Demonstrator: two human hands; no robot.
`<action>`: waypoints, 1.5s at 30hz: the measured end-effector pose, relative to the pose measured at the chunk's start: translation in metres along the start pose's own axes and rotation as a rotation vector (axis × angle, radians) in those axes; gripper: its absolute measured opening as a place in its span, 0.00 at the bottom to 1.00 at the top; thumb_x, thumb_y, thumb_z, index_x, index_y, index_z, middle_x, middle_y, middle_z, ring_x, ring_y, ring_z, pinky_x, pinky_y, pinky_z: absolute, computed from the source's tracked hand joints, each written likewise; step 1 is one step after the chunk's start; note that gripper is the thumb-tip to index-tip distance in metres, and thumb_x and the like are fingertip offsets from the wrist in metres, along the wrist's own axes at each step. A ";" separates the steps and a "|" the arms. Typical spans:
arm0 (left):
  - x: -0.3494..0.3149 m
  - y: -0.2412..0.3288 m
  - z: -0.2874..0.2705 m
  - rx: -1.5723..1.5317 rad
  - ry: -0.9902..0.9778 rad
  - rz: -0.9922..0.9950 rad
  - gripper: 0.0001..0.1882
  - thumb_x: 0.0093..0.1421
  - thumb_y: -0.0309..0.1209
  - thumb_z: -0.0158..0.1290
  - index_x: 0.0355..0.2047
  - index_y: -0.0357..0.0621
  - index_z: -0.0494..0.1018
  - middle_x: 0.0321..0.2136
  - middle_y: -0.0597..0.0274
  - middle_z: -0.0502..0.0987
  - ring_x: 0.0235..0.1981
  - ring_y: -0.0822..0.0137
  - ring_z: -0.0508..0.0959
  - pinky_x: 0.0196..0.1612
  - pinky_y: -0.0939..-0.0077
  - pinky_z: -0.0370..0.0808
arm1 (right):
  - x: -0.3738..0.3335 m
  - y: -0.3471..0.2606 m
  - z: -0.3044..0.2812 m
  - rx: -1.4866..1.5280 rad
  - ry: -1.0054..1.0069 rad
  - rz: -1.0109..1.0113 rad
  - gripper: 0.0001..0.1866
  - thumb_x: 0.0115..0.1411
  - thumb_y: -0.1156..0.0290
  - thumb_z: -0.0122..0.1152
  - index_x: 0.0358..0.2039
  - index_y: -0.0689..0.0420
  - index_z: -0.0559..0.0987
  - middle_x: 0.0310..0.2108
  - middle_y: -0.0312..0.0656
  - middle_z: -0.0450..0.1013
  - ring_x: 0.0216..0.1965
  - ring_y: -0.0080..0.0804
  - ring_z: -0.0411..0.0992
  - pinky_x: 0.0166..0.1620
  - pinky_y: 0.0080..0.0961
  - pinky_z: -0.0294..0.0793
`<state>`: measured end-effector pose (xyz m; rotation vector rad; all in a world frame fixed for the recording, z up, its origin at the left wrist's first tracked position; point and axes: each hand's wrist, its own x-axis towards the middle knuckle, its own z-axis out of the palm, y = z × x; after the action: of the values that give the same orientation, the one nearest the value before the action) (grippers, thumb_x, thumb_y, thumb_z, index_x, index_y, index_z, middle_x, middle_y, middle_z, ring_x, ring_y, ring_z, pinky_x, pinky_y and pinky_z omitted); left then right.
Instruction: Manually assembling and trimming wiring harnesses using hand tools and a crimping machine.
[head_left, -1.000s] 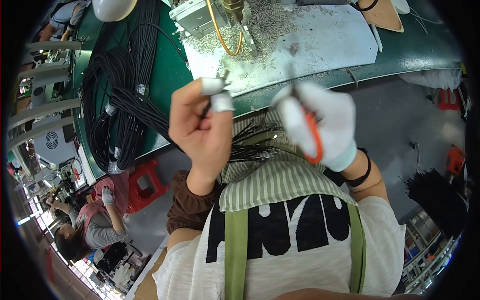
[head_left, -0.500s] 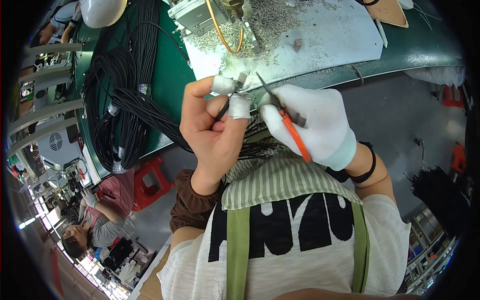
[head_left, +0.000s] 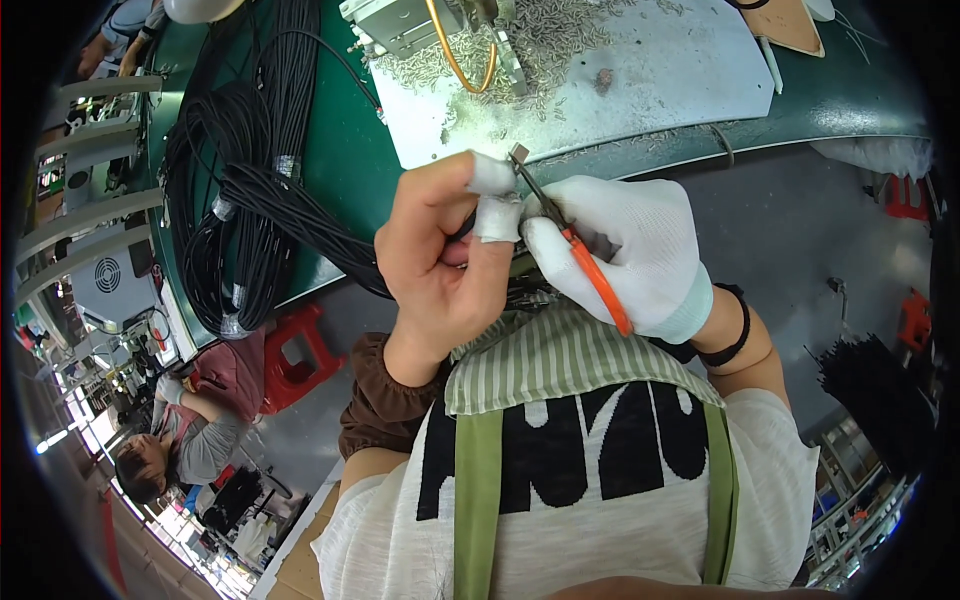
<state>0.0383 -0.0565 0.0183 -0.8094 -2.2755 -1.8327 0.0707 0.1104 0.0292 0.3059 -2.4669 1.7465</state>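
Observation:
My left hand (head_left: 440,255), with white wrapping on its thumb and index finger, is closed in a pinch around the end of a black cable (head_left: 462,226). A small grey metal connector (head_left: 519,153) shows just past its fingertips. In a white glove, my right hand (head_left: 625,250) grips slim pointed pliers (head_left: 594,280) with an orange handle. Their dark tip meets the work right below the connector, beside the left fingertips. Whether the jaws are closed on it is too small to tell. Most of the held cable is hidden by the left hand.
Bundles of black cable (head_left: 245,190) lie on the green table (head_left: 345,140) at left. A metal machine (head_left: 400,40) with a copper-coloured tube stands ahead on a white sheet (head_left: 660,95) strewn with small metal pieces. A red stool (head_left: 295,360) and another person (head_left: 205,440) are at lower left.
My left hand has moved right with the cable and connector, up to the pliers. The pliers' tip, apart from the connector before, now touches or overlaps it. My right hand has barely moved.

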 end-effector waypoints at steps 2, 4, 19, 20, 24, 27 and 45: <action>0.001 0.000 -0.007 -0.009 -0.041 -0.054 0.14 0.58 0.17 0.50 0.43 0.35 0.62 0.21 0.72 0.72 0.18 0.90 0.57 0.21 0.94 0.51 | -0.001 0.001 0.000 0.016 -0.011 0.018 0.03 0.53 0.75 0.62 0.29 0.60 0.79 0.13 0.36 0.67 0.13 0.18 0.62 0.19 0.17 0.62; 0.005 0.004 -0.012 -0.021 -0.125 -0.156 0.13 0.58 0.16 0.50 0.43 0.35 0.63 0.21 0.72 0.72 0.18 0.90 0.58 0.21 0.94 0.52 | 0.000 0.002 0.000 0.050 -0.030 0.047 0.03 0.52 0.75 0.62 0.29 0.60 0.79 0.13 0.36 0.67 0.12 0.19 0.62 0.18 0.18 0.62; 0.019 0.011 -0.017 -0.341 -0.051 -0.521 0.09 0.57 0.15 0.51 0.38 0.35 0.68 0.24 0.70 0.73 0.20 0.88 0.63 0.21 0.91 0.57 | 0.002 -0.003 0.014 0.167 -0.082 0.212 0.07 0.57 0.71 0.57 0.26 0.61 0.76 0.11 0.35 0.66 0.12 0.18 0.65 0.18 0.18 0.62; 0.022 0.010 -0.019 -0.401 -0.066 -0.583 0.09 0.57 0.15 0.51 0.38 0.35 0.69 0.23 0.71 0.73 0.20 0.88 0.63 0.20 0.91 0.58 | 0.002 -0.003 0.015 0.317 -0.131 0.306 0.09 0.58 0.70 0.56 0.25 0.61 0.76 0.10 0.34 0.66 0.12 0.17 0.65 0.17 0.17 0.62; 0.018 -0.012 -0.043 -0.285 -0.044 -0.642 0.08 0.59 0.19 0.50 0.40 0.35 0.70 0.21 0.73 0.68 0.18 0.86 0.60 0.19 0.89 0.56 | -0.002 0.006 0.013 0.166 -0.043 0.238 0.13 0.61 0.67 0.53 0.24 0.61 0.74 0.11 0.31 0.66 0.12 0.15 0.66 0.17 0.15 0.61; 0.035 -0.036 -0.052 -0.387 -0.020 -0.684 0.08 0.60 0.21 0.50 0.41 0.36 0.70 0.20 0.74 0.67 0.17 0.85 0.59 0.18 0.89 0.54 | 0.022 0.022 -0.013 0.292 -0.078 0.323 0.13 0.62 0.66 0.53 0.25 0.61 0.75 0.12 0.33 0.67 0.12 0.16 0.66 0.16 0.15 0.62; 0.077 -0.050 -0.054 -0.171 -0.276 -0.650 0.10 0.59 0.27 0.54 0.39 0.39 0.67 0.23 0.73 0.69 0.22 0.83 0.66 0.25 0.90 0.63 | 0.105 0.055 -0.007 0.564 -0.370 0.411 0.14 0.58 0.64 0.58 0.24 0.63 0.74 0.14 0.39 0.70 0.13 0.27 0.69 0.16 0.22 0.67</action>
<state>-0.0633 -0.0874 0.0198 -0.3690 -2.8288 -2.3182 -0.0437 0.1238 0.0015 0.1809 -2.3186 2.7848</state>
